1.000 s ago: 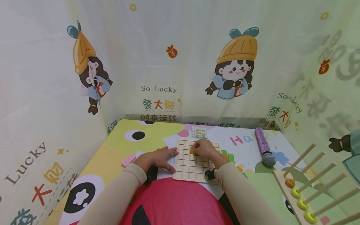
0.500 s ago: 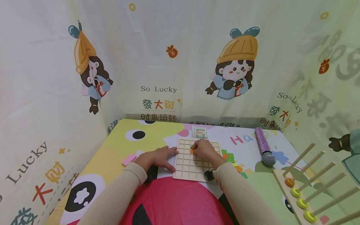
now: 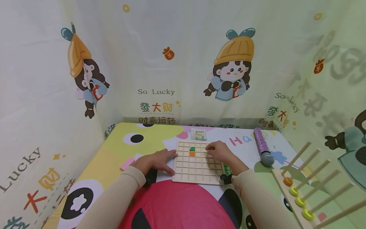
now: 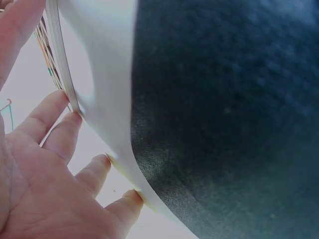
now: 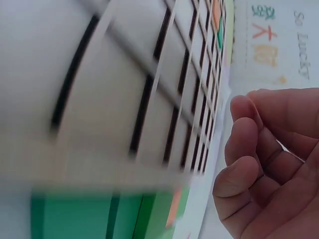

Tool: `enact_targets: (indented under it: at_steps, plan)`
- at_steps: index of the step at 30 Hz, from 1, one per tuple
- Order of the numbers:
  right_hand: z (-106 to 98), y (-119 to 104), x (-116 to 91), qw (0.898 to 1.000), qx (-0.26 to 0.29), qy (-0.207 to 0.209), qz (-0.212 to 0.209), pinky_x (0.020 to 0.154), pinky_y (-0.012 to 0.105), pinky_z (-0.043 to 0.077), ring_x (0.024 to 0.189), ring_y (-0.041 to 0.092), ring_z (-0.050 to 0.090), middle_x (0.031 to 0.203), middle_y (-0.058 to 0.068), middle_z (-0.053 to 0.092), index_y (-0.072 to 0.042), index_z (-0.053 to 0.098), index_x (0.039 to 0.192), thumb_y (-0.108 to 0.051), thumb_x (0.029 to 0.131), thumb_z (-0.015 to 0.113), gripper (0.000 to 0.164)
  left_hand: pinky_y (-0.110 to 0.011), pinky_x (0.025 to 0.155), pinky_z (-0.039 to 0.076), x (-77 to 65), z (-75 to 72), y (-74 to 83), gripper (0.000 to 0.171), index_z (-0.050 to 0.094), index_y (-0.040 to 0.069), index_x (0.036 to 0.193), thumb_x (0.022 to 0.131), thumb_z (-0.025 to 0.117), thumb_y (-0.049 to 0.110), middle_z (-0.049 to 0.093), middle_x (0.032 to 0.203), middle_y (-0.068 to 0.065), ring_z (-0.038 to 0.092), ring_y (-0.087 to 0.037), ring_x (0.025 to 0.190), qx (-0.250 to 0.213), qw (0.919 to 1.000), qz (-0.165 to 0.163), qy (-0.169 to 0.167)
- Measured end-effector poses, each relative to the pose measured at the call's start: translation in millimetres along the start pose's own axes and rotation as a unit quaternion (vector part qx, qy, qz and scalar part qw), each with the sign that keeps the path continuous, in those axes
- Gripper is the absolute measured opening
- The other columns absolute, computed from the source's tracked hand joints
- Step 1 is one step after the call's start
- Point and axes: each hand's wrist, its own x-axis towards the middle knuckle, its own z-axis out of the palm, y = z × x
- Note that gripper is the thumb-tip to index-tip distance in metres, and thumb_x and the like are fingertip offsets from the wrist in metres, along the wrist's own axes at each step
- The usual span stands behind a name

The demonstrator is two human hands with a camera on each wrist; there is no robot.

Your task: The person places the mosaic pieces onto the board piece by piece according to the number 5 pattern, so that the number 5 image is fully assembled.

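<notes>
A wooden grid board lies on the patterned table, with a green piece and an orange square tile in adjoining cells. My left hand has its fingers spread at the board's left side; in the left wrist view two fingertips touch the board's edge. Over the board's right part hovers my right hand. Its fingers are loosely curled, with thumb and forefinger together and nothing visible between them. Green blocks lie beside the board, partly hidden by the right forearm in the head view.
Behind the board lies a small pattern card. A glittery pink microphone is at the back right. A wooden peg rack with rings stands at the right edge. Left of the left hand is a pink block.
My right hand has left the two pieces and moved right across the board, uncovering the green and orange pieces. The left hand stays at the board's edge. The head view has shifted slightly.
</notes>
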Motion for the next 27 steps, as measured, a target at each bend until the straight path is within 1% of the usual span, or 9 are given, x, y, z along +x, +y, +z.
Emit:
enact_targets:
  at_steps: [3, 9, 14, 18, 20, 21, 23, 27]
  plan:
    - [-8, 13, -5, 1.0, -0.006, 0.005, 0.012, 0.088, 0.043, 0.058, 0.096, 0.023, 0.066, 0.11, 0.01, 0.075, -0.003, 0.076, 0.117, -0.013, 0.101, 0.063, 0.023, -0.062, 0.118, 0.036, -0.7, 0.2, -1.0, 0.097, 0.042, 0.032, 0.159, 0.076, 0.087, 0.054, 0.038, 0.166, -0.004, 0.026, -0.036, 0.156, 0.001, 1.0, 0.002, 0.001]
    - [-20, 38, -16, 0.998, -0.015, 0.017, 0.057, 0.093, 0.046, 0.057, 0.096, 0.026, 0.063, 0.111, 0.013, 0.074, -0.002, 0.076, 0.115, -0.012, 0.1, 0.065, 0.022, -0.061, 0.118, 0.035, -3.9, -0.8, 0.6, 0.095, 0.044, 0.029, 0.158, 0.077, 0.087, 0.052, 0.039, 0.165, -0.004, 0.029, -0.036, 0.154, 0.005, 0.9999, 0.01, 0.003]
    - [-24, 52, -26, 0.997, -0.027, 0.019, 0.071, 0.088, 0.044, 0.058, 0.092, 0.024, 0.064, 0.108, 0.014, 0.075, 0.0, 0.076, 0.112, -0.01, 0.098, 0.066, 0.02, -0.061, 0.118, 0.036, -5.0, 0.2, 3.5, 0.094, 0.044, 0.029, 0.158, 0.077, 0.087, 0.051, 0.038, 0.165, -0.005, 0.031, -0.036, 0.153, 0.001, 0.9999, 0.011, 0.002]
    - [-26, 60, -34, 0.997, -0.044, 0.013, 0.064, 0.084, 0.044, 0.057, 0.089, 0.024, 0.063, 0.105, 0.013, 0.075, -0.001, 0.077, 0.109, -0.01, 0.097, 0.067, 0.018, -0.061, 0.117, 0.037, -4.9, 1.7, 4.0, 0.095, 0.044, 0.029, 0.158, 0.077, 0.087, 0.052, 0.038, 0.165, -0.005, 0.031, -0.036, 0.153, 0.0, 0.9999, 0.011, 0.001]
    - [-27, 63, -37, 0.997, -0.053, 0.009, 0.062, 0.084, 0.044, 0.056, 0.088, 0.023, 0.061, 0.104, 0.012, 0.074, -0.003, 0.077, 0.109, -0.011, 0.097, 0.068, 0.017, -0.061, 0.118, 0.037, -4.7, 1.4, 4.2, 0.095, 0.043, 0.029, 0.158, 0.077, 0.087, 0.052, 0.037, 0.166, -0.004, 0.03, -0.035, 0.153, -0.002, 1.0, 0.009, 0.001]
    - [-28, 64, -38, 0.997, -0.06, 0.007, 0.055, 0.084, 0.045, 0.055, 0.088, 0.024, 0.061, 0.104, 0.012, 0.074, -0.003, 0.077, 0.11, -0.011, 0.097, 0.068, 0.018, -0.061, 0.118, 0.037, -4.5, 1.3, 4.0, 0.095, 0.044, 0.029, 0.158, 0.077, 0.087, 0.052, 0.037, 0.166, -0.003, 0.029, -0.035, 0.154, -0.002, 1.0, 0.009, 0.003]
    - [-28, 65, -38, 0.997, -0.068, 0.005, 0.047, 0.084, 0.047, 0.055, 0.088, 0.025, 0.06, 0.105, 0.013, 0.073, -0.004, 0.076, 0.113, -0.012, 0.097, 0.067, 0.019, -0.061, 0.118, 0.036, -4.4, 1.1, 3.8, 0.095, 0.043, 0.03, 0.158, 0.077, 0.087, 0.051, 0.037, 0.166, -0.003, 0.028, -0.035, 0.155, -0.001, 1.0, 0.008, 0.005]
    - [-24, 67, -35, 0.996, -0.086, 0.007, 0.029, 0.087, 0.049, 0.055, 0.094, 0.028, 0.064, 0.108, 0.015, 0.074, -0.007, 0.077, 0.114, -0.014, 0.098, 0.067, 0.02, -0.063, 0.118, 0.035, -4.7, 1.9, 3.9, 0.095, 0.044, 0.029, 0.158, 0.077, 0.088, 0.051, 0.037, 0.166, -0.004, 0.027, -0.036, 0.155, -0.005, 1.0, 0.005, 0.005]
